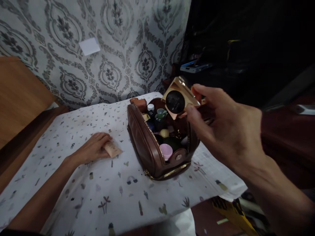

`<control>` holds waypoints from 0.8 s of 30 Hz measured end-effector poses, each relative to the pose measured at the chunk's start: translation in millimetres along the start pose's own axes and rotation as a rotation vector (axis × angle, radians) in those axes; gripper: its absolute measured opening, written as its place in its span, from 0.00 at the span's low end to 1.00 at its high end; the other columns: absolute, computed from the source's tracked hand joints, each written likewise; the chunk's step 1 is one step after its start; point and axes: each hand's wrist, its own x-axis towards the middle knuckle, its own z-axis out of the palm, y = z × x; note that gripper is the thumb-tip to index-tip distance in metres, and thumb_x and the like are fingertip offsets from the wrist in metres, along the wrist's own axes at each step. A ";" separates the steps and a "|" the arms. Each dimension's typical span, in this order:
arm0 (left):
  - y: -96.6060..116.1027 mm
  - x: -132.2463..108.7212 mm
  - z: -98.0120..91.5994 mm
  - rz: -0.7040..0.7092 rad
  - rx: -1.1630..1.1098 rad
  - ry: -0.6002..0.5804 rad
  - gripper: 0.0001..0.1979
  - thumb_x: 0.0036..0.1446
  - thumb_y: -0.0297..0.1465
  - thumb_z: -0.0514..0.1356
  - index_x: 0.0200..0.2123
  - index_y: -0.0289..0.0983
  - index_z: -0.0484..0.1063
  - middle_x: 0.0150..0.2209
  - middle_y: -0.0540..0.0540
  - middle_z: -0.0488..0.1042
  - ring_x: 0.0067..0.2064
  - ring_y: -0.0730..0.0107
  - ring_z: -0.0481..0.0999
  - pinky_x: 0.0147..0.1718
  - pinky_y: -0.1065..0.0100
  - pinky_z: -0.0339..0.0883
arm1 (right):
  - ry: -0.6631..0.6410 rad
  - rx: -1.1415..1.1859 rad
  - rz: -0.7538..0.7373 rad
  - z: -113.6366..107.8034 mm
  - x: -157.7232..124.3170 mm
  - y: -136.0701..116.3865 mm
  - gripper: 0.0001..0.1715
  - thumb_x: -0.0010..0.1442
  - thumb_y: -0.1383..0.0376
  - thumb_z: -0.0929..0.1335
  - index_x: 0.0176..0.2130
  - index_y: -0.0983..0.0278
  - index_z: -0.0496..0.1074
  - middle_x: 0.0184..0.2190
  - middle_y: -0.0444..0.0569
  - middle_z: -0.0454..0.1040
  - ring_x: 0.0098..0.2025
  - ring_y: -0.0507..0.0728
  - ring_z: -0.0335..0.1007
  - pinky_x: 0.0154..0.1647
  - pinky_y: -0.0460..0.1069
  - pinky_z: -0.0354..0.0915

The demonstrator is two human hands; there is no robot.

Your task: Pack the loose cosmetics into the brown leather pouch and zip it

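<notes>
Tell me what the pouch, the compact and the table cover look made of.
Cosmetic pouch: brown leather or faux leather, soft sheen, stitched seams, gold metal zipper. Compact in the right hand: glossy rose-gold casing, probably plastic or metal, with matte black disc. Table cover: thin printed cloth, white, draping at the edge.

A dimly lit room in a home, by the look of it. A grey damask-patterned wall covering (118, 49) runs from 10 to 12 o'clock, and a wooden panel (19, 95) stands at 9. The worktop (110, 196) wears a cloth (73, 137) printed with small plants and birds. A brown cosmetics pouch (145, 144) sits at centre, with dark household clutter (197, 65) at 2 o'clock.
</notes>
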 end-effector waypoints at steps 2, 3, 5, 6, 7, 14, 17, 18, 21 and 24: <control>-3.4 -4.7 8.4 0.012 0.026 -0.039 0.38 0.61 0.61 0.55 0.65 0.44 0.67 0.67 0.37 0.67 0.68 0.43 0.65 0.67 0.44 0.55 | -0.045 -0.024 -0.006 2.9 -0.4 4.4 0.23 0.68 0.58 0.65 0.56 0.68 0.72 0.30 0.52 0.79 0.26 0.59 0.74 0.29 0.52 0.66; -5.7 -7.2 11.6 0.011 0.040 -0.063 0.39 0.62 0.61 0.54 0.68 0.46 0.65 0.70 0.39 0.65 0.70 0.42 0.62 0.69 0.42 0.51 | -0.064 -0.044 -0.010 4.5 -0.8 6.7 0.22 0.68 0.59 0.65 0.56 0.68 0.72 0.29 0.51 0.78 0.25 0.59 0.74 0.29 0.52 0.64; -10.9 -11.9 15.1 0.007 0.053 -0.098 0.37 0.64 0.60 0.52 0.70 0.49 0.62 0.71 0.41 0.63 0.72 0.42 0.60 0.69 0.40 0.50 | -0.081 -0.089 -0.027 7.3 -1.7 10.8 0.21 0.68 0.60 0.64 0.55 0.67 0.72 0.29 0.50 0.77 0.26 0.59 0.73 0.29 0.51 0.62; -13.6 -14.1 15.5 0.013 0.054 -0.101 0.36 0.65 0.59 0.52 0.70 0.51 0.61 0.71 0.42 0.63 0.72 0.42 0.61 0.69 0.41 0.51 | -0.083 -0.113 -0.033 8.6 -2.0 12.3 0.20 0.68 0.60 0.64 0.54 0.67 0.72 0.29 0.49 0.77 0.26 0.58 0.73 0.29 0.50 0.61; -16.3 -15.9 15.4 0.024 0.054 -0.095 0.34 0.66 0.57 0.51 0.70 0.52 0.62 0.71 0.43 0.63 0.71 0.43 0.62 0.69 0.42 0.54 | -0.084 -0.136 -0.033 9.7 -2.2 13.5 0.19 0.67 0.61 0.64 0.53 0.67 0.72 0.29 0.49 0.77 0.26 0.58 0.72 0.29 0.50 0.60; -20.6 -17.7 12.3 0.073 0.055 -0.010 0.24 0.69 0.37 0.50 0.65 0.48 0.70 0.64 0.43 0.73 0.66 0.50 0.70 0.64 0.51 0.62 | -0.187 -0.271 -0.019 14.9 -3.5 15.0 0.12 0.67 0.62 0.64 0.42 0.65 0.75 0.36 0.53 0.76 0.29 0.57 0.71 0.28 0.49 0.56; -10.1 -17.1 4.1 0.007 0.080 -0.040 0.21 0.68 0.40 0.53 0.60 0.46 0.73 0.55 0.40 0.77 0.57 0.48 0.74 0.55 0.52 0.66 | -0.219 -0.334 -0.026 15.1 -5.7 13.7 0.12 0.65 0.61 0.66 0.43 0.64 0.76 0.41 0.55 0.75 0.30 0.58 0.68 0.25 0.49 0.51; -6.2 -17.6 0.4 -0.017 0.085 -0.062 0.21 0.68 0.43 0.54 0.59 0.45 0.74 0.51 0.39 0.77 0.54 0.49 0.75 0.52 0.53 0.67 | -0.220 -0.338 -0.024 15.1 -6.5 13.8 0.12 0.65 0.60 0.66 0.43 0.63 0.76 0.41 0.55 0.74 0.29 0.57 0.67 0.24 0.49 0.49; 2.0 -21.7 -8.3 -0.048 0.042 -0.109 0.27 0.66 0.53 0.56 0.57 0.42 0.75 0.46 0.39 0.75 0.48 0.50 0.74 0.46 0.57 0.67 | -0.218 -0.320 -0.011 16.4 -9.0 16.6 0.13 0.65 0.55 0.67 0.42 0.60 0.76 0.41 0.54 0.72 0.27 0.56 0.62 0.24 0.48 0.47; 3.9 -30.3 -9.5 -0.053 -0.091 -0.096 0.30 0.66 0.55 0.53 0.58 0.40 0.73 0.52 0.37 0.74 0.52 0.51 0.73 0.48 0.59 0.68 | -0.212 -0.291 -0.024 19.2 -10.1 20.7 0.15 0.67 0.53 0.65 0.42 0.58 0.76 0.41 0.54 0.71 0.28 0.57 0.62 0.25 0.49 0.48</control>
